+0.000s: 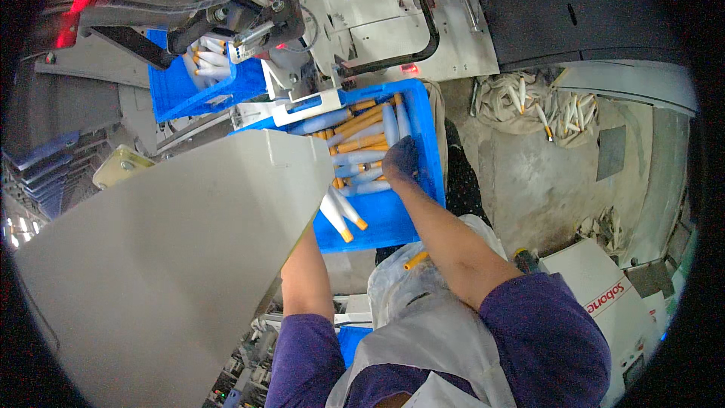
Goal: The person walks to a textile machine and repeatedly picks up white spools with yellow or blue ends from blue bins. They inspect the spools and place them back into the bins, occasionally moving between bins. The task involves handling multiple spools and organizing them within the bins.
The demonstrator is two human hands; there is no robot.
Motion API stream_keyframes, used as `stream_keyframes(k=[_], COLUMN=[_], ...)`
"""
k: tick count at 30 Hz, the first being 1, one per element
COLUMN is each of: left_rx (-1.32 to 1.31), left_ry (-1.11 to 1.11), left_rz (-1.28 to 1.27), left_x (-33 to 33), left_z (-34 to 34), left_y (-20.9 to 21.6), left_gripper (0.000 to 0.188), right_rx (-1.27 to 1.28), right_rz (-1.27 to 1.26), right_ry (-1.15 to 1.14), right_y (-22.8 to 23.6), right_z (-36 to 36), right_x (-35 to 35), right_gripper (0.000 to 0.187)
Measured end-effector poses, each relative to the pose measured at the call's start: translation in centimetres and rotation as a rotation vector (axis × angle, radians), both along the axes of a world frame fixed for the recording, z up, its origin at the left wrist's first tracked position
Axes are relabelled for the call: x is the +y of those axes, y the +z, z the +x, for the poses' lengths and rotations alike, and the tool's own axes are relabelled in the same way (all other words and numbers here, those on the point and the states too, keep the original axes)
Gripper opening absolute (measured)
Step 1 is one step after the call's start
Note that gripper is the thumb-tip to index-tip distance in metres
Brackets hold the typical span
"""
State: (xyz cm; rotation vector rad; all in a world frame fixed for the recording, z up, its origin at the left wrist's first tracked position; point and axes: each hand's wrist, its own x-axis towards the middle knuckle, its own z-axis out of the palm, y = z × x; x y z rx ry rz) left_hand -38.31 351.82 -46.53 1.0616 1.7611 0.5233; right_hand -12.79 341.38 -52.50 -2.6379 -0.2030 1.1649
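A pale panel (pixel 174 242) hides the left hand and its grip. At the blue bin's (pixel 400 230) three o'clock, the right hand (pixel 401 157) meets yarn spools (pixel 359 157), closure indiscernible; a ten-o'clock second bin (pixel 170 91) holds white ones.

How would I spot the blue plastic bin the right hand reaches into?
Find the large pale grey panel at lower left. Past its upper right edge sits an open blue plastic bin, piled with pale and orange tapered spools. Unlike the other blue bin, upper left, it has the person's right hand inside.
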Motion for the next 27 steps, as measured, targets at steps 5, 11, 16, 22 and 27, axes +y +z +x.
stream_keyframes(k=[5,11,16,22,27], left_rx=[-0.032,-0.108,-0.21,-0.439,-0.592], left_ry=[-0.046,-0.041,0.074,0.298,0.482], left_rz=[-0.097,-0.167,-0.146,-0.073,-0.015], left_x=[0.4,0.0,0.3,0.0,-3.4], left_z=[2.6,7.2,7.8,3.9,-0.3], left_y=[-3.5,-8.1,-7.9,-1.2,7.1], left_gripper=[0.041,0.04,0.04,0.04,0.04], right_rx=[-0.281,-0.25,-0.166,-0.525,-0.205], right_rz=[-0.081,0.088,0.053,0.275,0.48], right_ry=[0.17,-0.065,-0.146,0.073,0.536], right_y=[-5.3,-5.3,-5.0,-0.8,2.0], right_z=[-2.1,-2.2,-2.5,-2.3,-2.9], right_x=[-1.3,-2.6,-2.4,0.0,7.0], right_gripper=[0.05,0.061,0.064,0.058,0.053])
